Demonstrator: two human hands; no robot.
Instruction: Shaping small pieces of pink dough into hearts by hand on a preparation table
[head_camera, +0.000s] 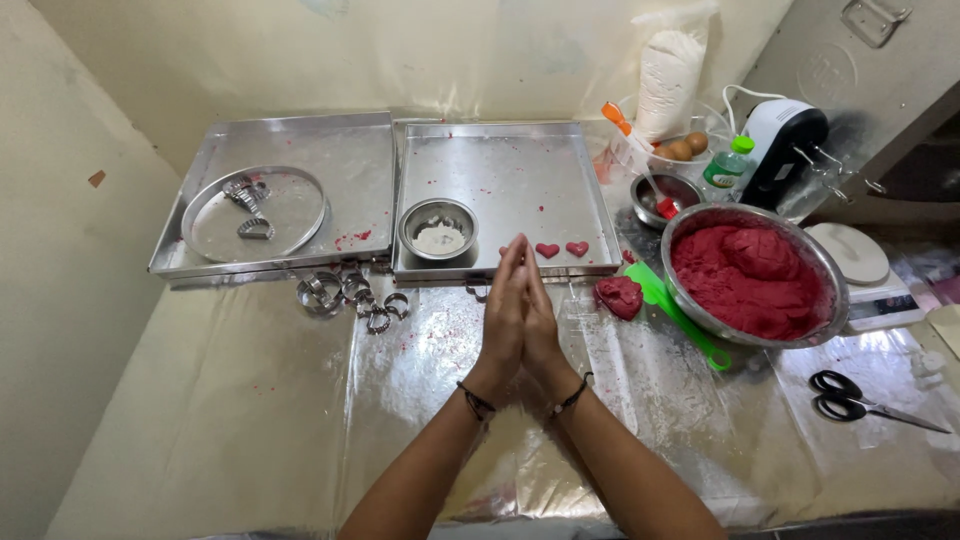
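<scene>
My left hand (505, 320) and my right hand (542, 325) are pressed flat together, palm to palm, fingers pointing away from me, above the foil-covered table. Whatever lies between the palms is hidden. Just beyond the fingertips, two small red dough hearts (562, 249) lie on the front edge of a square steel tray (500, 160); a red bit shows left of the fingers. A small steel bowl of flour (438, 228) stands on the same tray. A lump of red dough (619, 296) lies on the table to the right of my hands.
A big steel bowl (830, 270) of red dough stands at right, with a green scraper (690, 325) beside it. Scissors (860, 400) lie near the right edge. Metal cutters (350, 292) lie left of my hands. A second tray (300, 140) holds a round pan. A hand mixer (785, 140), eggs and a flour bag (668, 70) stand behind.
</scene>
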